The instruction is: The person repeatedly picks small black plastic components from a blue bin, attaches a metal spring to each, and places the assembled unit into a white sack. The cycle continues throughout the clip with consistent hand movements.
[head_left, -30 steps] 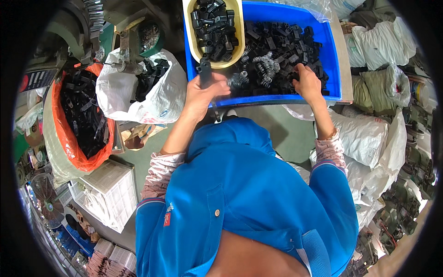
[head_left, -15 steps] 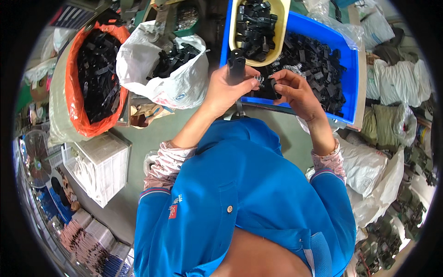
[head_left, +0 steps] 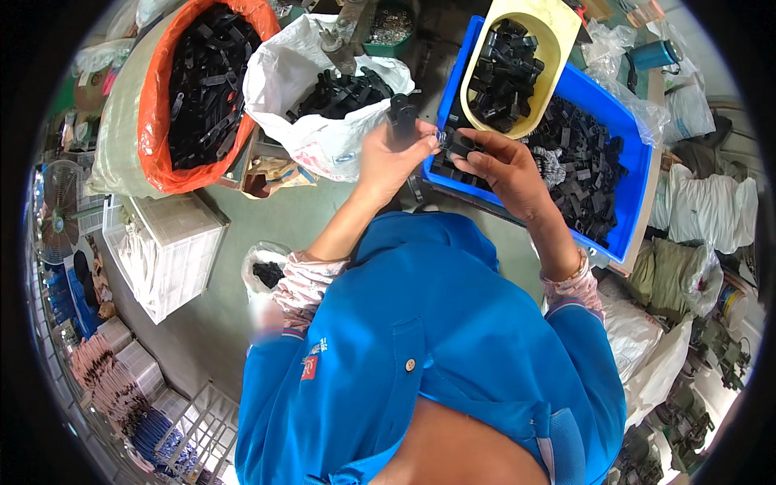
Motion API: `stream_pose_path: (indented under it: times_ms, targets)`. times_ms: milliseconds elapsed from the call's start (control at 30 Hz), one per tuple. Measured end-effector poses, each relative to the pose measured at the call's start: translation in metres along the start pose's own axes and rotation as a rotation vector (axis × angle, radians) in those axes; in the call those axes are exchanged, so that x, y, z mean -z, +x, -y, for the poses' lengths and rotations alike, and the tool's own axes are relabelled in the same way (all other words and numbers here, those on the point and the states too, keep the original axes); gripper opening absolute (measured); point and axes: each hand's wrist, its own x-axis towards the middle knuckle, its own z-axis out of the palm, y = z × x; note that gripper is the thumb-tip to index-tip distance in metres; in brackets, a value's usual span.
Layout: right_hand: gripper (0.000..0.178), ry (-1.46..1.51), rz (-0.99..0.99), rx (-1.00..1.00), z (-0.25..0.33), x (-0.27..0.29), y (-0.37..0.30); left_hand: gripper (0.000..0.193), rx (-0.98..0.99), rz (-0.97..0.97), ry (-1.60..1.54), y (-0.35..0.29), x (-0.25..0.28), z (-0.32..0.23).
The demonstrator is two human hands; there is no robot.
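My left hand (head_left: 386,160) is closed around a long black plastic part (head_left: 401,123) that stands up from the fist. Between its thumb and forefinger a small shiny metal spring (head_left: 440,139) pokes out to the right. My right hand (head_left: 514,176) pinches a small black plastic piece (head_left: 461,146) between thumb and fingers, right beside the spring. Whether the piece and the spring touch, I cannot tell. Both hands are over the near left edge of a blue bin (head_left: 638,212), which holds many black plastic pieces and a cluster of silver springs (head_left: 550,165).
A yellow tub (head_left: 556,48) of black parts rests on the blue bin. To the left stand a white sack (head_left: 271,89) and an orange-lined sack (head_left: 153,121), both with black parts. A green container (head_left: 386,50) of small metal pieces is behind. A white crate (head_left: 182,271) sits lower left.
The whole view has shifted, so bins and sacks appear moved. My right hand has turned, showing more of its back, and its black piece is now lifted level with the spring.
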Motion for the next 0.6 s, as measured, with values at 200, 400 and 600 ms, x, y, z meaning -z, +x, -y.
stream_pose_path:
  times_ms: [200, 400, 600]
  targets:
    - [0.031, -0.044, -0.042, 0.038, -0.008, 0.002, 0.011, 0.017, -0.069, -0.001, 0.103, 0.002, 0.008, 0.001]
    - [0.029, 0.101, -0.061, 0.065, -0.016, 0.000, 0.016, 0.016, -0.079, -0.031, 0.206, 0.001, 0.009, 0.001]
    - [0.029, 0.060, -0.116, 0.101, -0.017, -0.007, 0.018, 0.016, -0.120, -0.057, 0.223, -0.003, 0.007, -0.005]
